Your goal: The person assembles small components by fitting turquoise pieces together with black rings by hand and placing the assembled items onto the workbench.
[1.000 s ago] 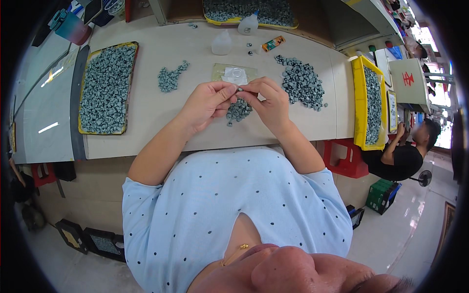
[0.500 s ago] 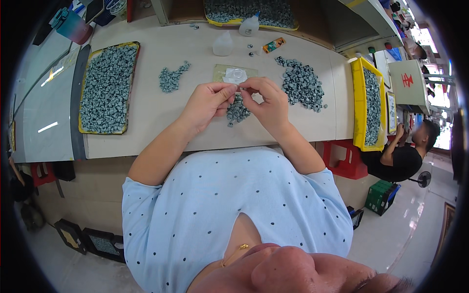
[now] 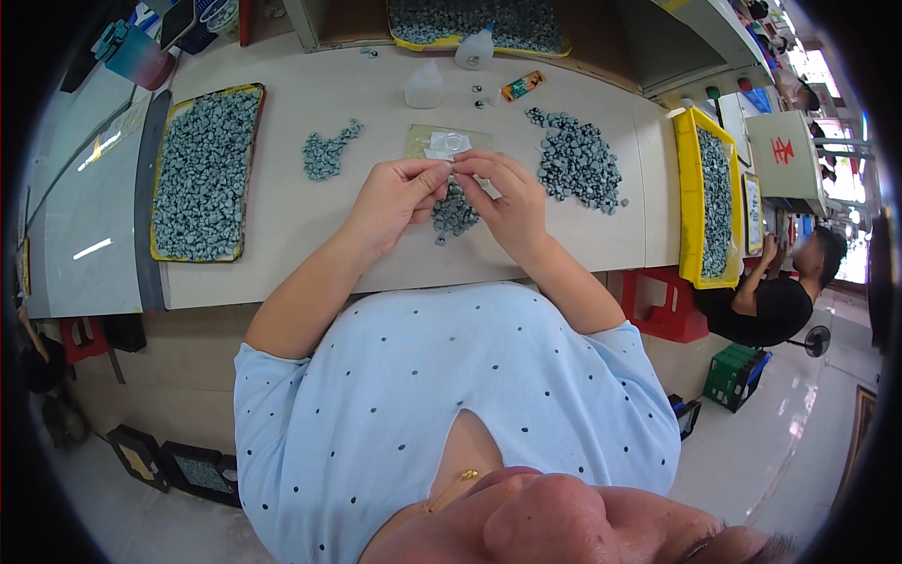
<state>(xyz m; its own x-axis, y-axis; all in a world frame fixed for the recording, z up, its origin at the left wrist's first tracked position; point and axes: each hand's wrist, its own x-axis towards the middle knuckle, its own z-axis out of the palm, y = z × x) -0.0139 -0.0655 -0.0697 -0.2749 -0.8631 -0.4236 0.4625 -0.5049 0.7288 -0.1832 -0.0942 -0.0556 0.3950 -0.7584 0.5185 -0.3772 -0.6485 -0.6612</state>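
Above the middle of the table, my left hand [image 3: 399, 199] and my right hand [image 3: 507, 197] meet at their fingertips. Both are pinched closed, and whatever sits between the fingers is too small and too covered to make out. Just below the fingers lies a small heap of grey-green pieces [image 3: 455, 214], partly hidden by my hands. Beyond the fingertips is a flat yellowish pad [image 3: 423, 139] with a white sheet and a clear round item [image 3: 449, 143] on it. A smaller group of pieces [image 3: 324, 158] lies to the left, a larger dark heap [image 3: 581, 167] to the right.
A full tray of pieces [image 3: 207, 174] lies at the left, a yellow bin [image 3: 691, 202] at the right edge. Two squeeze bottles, one white [image 3: 425, 86], one blue-tipped [image 3: 474, 52], and an orange-green packet [image 3: 523, 86] stand farther back. A person in black [image 3: 770, 301] sits at right.
The fingers of my right hand have shifted slightly and drawn closer together at the pinch. My left hand keeps nearly the same pose. The heaps look unchanged.
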